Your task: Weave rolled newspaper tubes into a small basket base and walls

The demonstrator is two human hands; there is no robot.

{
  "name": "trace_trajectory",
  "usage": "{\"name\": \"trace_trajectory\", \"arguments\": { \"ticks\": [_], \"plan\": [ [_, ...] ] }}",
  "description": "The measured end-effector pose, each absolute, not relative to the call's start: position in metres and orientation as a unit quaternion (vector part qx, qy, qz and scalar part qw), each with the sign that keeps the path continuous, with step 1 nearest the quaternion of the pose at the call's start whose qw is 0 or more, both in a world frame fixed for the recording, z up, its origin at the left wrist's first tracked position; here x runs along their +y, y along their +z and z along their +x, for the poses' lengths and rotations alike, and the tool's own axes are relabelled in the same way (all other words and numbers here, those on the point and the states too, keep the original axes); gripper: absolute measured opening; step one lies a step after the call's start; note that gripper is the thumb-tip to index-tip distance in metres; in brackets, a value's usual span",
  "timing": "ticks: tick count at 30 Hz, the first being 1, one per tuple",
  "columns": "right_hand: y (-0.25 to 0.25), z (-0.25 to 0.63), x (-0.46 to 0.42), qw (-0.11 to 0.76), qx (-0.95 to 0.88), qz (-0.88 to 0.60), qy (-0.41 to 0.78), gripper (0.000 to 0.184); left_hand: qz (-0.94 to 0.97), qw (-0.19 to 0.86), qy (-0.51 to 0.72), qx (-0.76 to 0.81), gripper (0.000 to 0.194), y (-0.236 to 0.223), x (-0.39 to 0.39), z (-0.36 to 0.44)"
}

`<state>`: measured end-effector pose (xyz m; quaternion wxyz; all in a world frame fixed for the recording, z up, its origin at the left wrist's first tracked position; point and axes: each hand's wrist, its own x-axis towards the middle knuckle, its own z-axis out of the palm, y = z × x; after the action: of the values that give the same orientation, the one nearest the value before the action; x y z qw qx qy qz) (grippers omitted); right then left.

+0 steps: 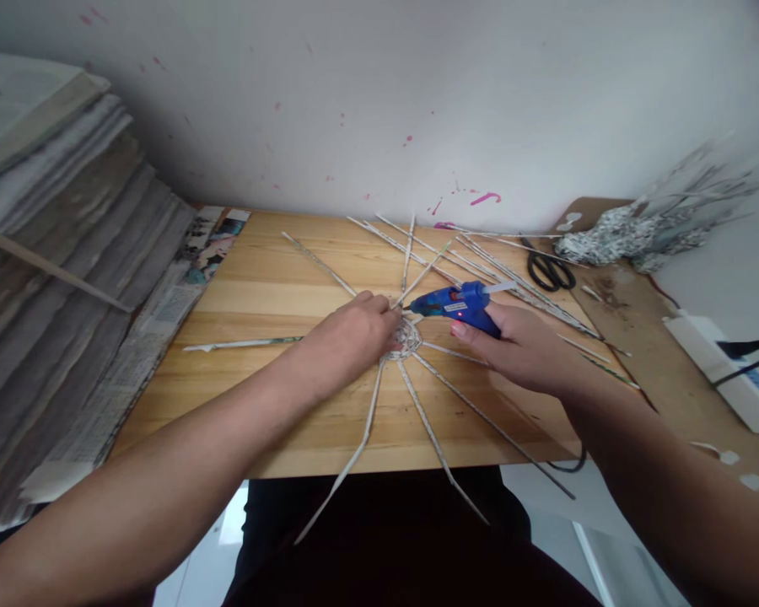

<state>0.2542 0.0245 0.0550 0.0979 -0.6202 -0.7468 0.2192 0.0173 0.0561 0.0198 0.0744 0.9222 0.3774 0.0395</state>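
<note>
A small round woven paper base [410, 339] lies on the wooden board, with several rolled newspaper sticks [427, 415] fanning out from it like spokes. My left hand [368, 324] rests over the left side of the base, its fingers closed at the weave; what they pinch is hidden. My right hand [512, 344] is wrapped round the handle of a blue hot glue gun [452, 303]. The nozzle points left and comes down at the upper edge of the base, close to my left fingertips. A pale glue stick [501, 287] juts from the gun's back, and a small red light glows on its side.
Loose paper sticks [512, 274] lie at the board's back right, near black-handled scissors [549, 268]. A woven paper piece [607, 236] with protruding sticks stands at far right, above a white power strip [727, 371]. Tall stacked newspapers [69, 253] fill the left side.
</note>
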Motion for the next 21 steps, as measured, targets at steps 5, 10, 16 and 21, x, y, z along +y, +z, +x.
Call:
{"name": "trace_trajectory", "arguments": {
  "ticks": [5,10,16,21],
  "plan": [
    [0.056,0.256,0.023,0.101,-0.758,-0.61,0.209,0.039,0.924,0.067,0.046,0.374,0.027,0.018,0.057,0.017],
    [0.053,0.265,0.022,0.1,-0.759,-0.618,0.179,0.039,0.925,0.066,0.059,0.369,0.028,0.014,0.058,0.016],
    [0.051,0.267,0.017,0.099,-0.758,-0.623,0.167,0.039,0.922,0.077,0.057,0.375,0.028,0.016,0.057,0.015],
    [0.041,0.266,0.006,0.087,-0.817,-0.555,0.134,0.021,0.92,0.082,0.05,0.381,0.029,0.019,0.056,0.017]
  ]
}}
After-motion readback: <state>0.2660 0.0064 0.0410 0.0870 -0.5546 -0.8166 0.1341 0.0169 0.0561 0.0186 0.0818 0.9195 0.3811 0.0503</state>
